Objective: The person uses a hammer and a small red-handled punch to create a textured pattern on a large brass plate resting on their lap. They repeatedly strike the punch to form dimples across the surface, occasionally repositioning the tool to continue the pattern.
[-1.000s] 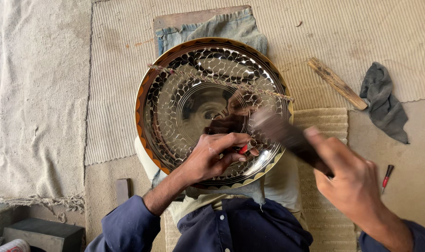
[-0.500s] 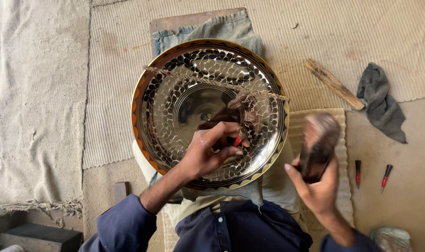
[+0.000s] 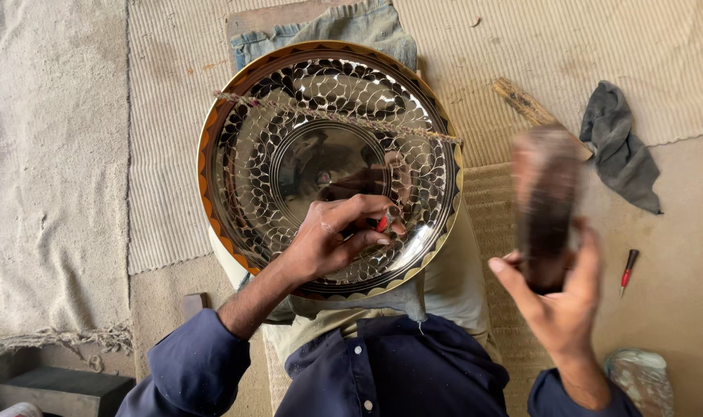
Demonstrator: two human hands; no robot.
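Flanking tray: rag, red-tipped tool

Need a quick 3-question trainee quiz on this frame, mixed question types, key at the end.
1. True or false: the left hand rests on the round engraved metal tray.
2. Which thing does the right hand hold raised: A) the grey cloth, B) the dark wooden mallet, C) the red-tipped tool on the floor?
3. What lies across the tray's upper part?

Key: 1 true; 2 B; 3 a twisted cord.
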